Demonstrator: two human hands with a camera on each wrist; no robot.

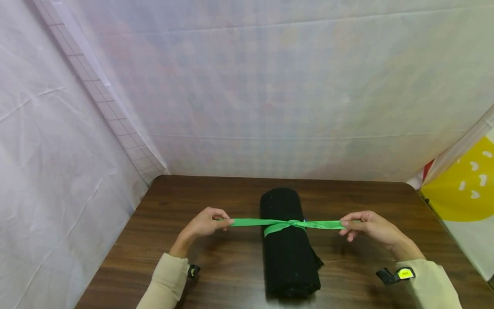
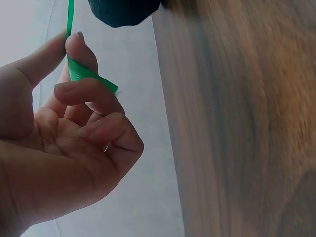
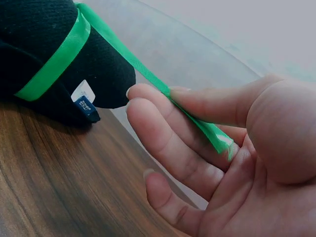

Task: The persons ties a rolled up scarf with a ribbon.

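A rolled black knit cloth lies lengthwise on the table, with fringe showing at its right side. Round its middle goes a green ribbon, crossed in a knot on top. My left hand pinches one ribbon end between thumb and forefinger, and a short tail sticks out past the fingers in the left wrist view. The other end is pinched by my right hand. Both ends stretch out taut, almost level, to either side of the roll. A white and blue label pokes out from the roll in the right wrist view.
The brown wooden table has its far edge against a pale hanging sheet. A white sheet hangs along the left. At the right is a yellow patterned cloth.
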